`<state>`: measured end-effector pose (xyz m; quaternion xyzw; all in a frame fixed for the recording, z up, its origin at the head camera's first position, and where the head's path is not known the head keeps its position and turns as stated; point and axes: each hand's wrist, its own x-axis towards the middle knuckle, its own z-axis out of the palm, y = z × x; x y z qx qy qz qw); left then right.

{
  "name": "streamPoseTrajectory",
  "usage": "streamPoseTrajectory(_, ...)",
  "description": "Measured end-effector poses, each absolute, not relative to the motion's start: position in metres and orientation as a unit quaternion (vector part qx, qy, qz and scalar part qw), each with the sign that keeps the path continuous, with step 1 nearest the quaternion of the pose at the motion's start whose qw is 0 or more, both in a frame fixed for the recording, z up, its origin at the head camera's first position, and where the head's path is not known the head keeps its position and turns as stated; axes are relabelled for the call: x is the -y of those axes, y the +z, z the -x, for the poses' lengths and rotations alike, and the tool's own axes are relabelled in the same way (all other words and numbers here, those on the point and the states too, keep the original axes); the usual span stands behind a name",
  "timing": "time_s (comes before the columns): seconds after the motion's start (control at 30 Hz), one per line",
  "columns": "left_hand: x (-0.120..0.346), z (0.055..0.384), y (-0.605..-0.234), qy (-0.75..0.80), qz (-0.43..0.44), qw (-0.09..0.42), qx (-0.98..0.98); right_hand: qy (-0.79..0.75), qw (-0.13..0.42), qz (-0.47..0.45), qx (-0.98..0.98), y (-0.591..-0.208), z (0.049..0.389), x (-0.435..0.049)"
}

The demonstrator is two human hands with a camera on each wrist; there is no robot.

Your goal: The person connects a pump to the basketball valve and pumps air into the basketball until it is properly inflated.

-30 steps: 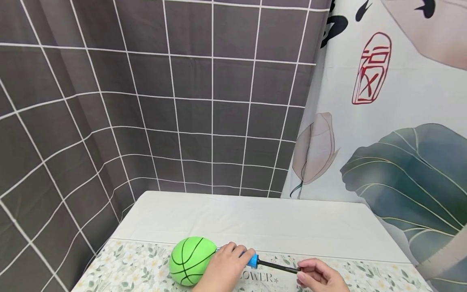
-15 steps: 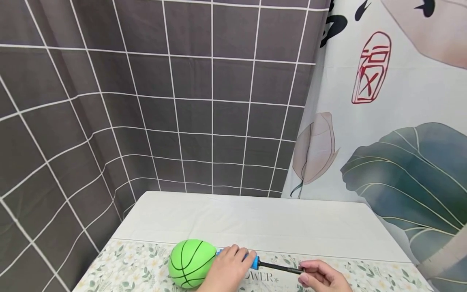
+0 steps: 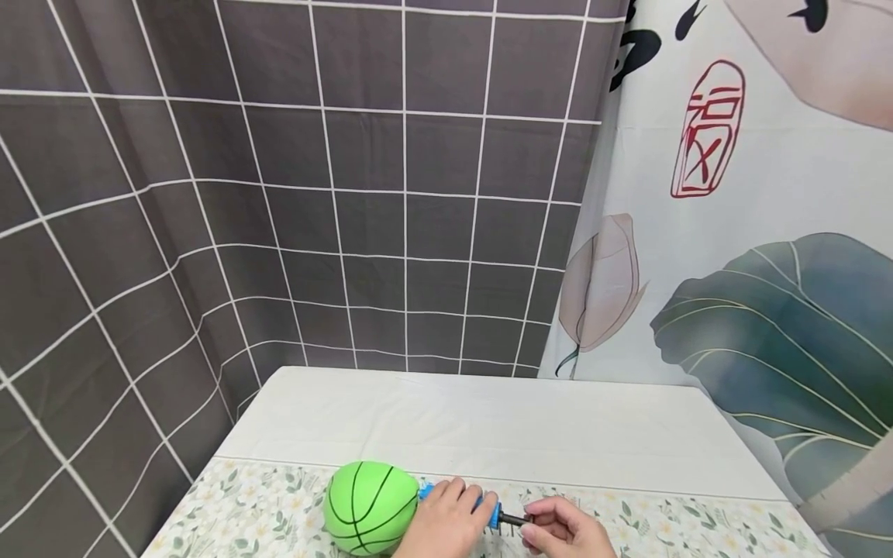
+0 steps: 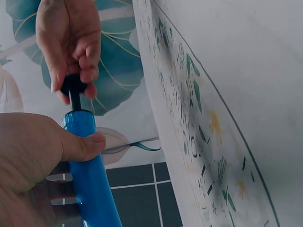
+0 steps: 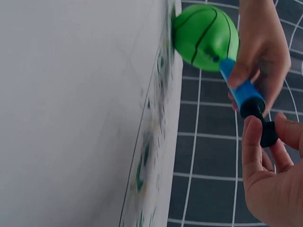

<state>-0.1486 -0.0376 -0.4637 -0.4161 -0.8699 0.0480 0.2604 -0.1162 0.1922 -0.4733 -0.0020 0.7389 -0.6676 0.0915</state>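
A green ball with black basketball lines rests at the left on the table. The nozzle end of a blue hand pump meets the ball's right side. My left hand grips the pump's barrel, thumb along one side in the left wrist view. At the pump's other end my right hand pinches the black handle between thumb and fingers. Only a short length of the black rod shows between barrel and handle. The ball bulges toward the nozzle, and the joint itself is partly hidden.
The table has a white cloth with a floral printed strip along its near side. A dark grid-patterned curtain hangs behind and to the left. At the right hangs a white curtain with leaf prints.
My right hand has moved left, pushing the handle toward the barrel, so much less rod shows. The ball, pump barrel and left hand have shifted slightly down and right.
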Motion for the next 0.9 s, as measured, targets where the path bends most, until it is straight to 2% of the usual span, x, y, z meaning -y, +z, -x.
streamPoseTrajectory(0.17, 0.036, 0.148, -0.466, 0.031, 0.423, 0.234, 0.875, -0.667, 0.106, 0.015, -0.737, -0.475, 0.119, -0.184)
streamPoseTrajectory(0.37, 0.040, 0.153, -0.470, 0.006, 0.433, 0.256, 0.864, -0.676, 0.120, 0.001, -0.727, -0.475, 0.118, -0.192)
streamPoseTrajectory(0.73, 0.049, 0.158, -0.464, -0.022, 0.423, 0.214, 0.880, -0.652, 0.075, -0.083, -0.750, -0.467, 0.109, -0.231)
streamPoseTrajectory(0.9, 0.050, 0.158, -0.460, -0.008, 0.405, 0.214, 0.889, -0.640, 0.054, -0.113, -0.758, -0.468, 0.107, -0.242)
